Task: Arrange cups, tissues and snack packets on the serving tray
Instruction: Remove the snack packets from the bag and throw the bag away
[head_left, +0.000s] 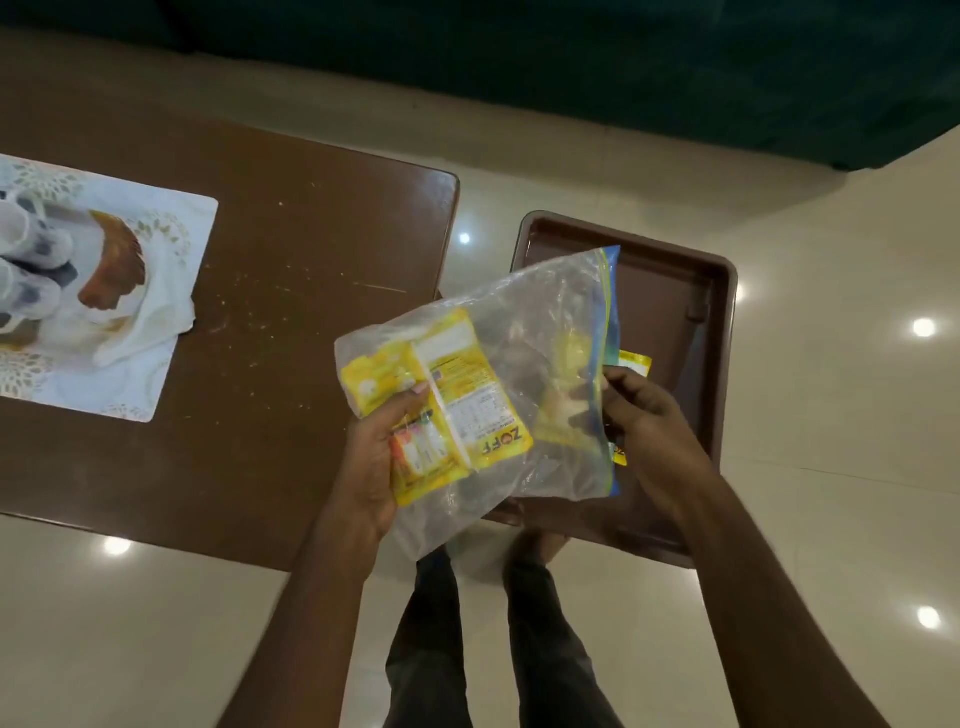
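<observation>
My left hand (376, 467) grips a clear zip bag (530, 322) from below, together with yellow snack packets (447, 405) seen through the plastic. My right hand (649, 415) pinches the bag's blue zip edge at its right side. Another yellow packet (635, 361) shows just behind that edge, over the brown serving tray (675, 291), which sits to the right of the table. Cups (21, 260) and white tissues (150, 322) rest on a white placemat (171, 218) at the table's left.
The brown table (291, 249) carries scattered crumbs. A brown curved object (117, 270) lies on the placemat beside the cups. Glossy tiled floor (831, 260) surrounds everything, and my legs (441, 623) stand below the bag. A dark green sofa (623, 78) runs along the back.
</observation>
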